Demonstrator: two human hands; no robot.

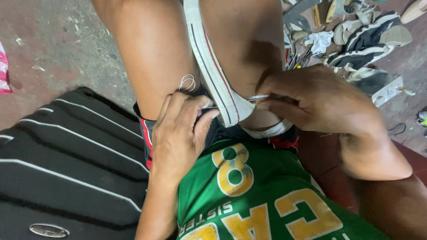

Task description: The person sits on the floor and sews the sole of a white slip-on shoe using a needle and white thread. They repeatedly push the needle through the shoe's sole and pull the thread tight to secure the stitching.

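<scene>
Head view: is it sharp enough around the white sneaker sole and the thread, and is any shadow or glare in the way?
Head view: white rubber-soled sneaker sharp, evenly lit; right hand slightly motion-blurred; thin pale thread at its fingertips is faint; left hand clear; soft shadow on the knee beside the sole; no glare; pile of worn shoes at top right is softer.

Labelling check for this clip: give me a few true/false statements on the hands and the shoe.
1. A white sneaker is clamped between the person's knees. True.
2. The right hand holds a thin light tool or thread against the sneaker's sole. True.
3. The left hand rests flat on the floor. False: it touches the sneaker's near end.
4. The person wears a plain blue shirt. False: it is a green jersey with yellow print.
5. Other shoes lie on the floor at upper right. True.
</scene>
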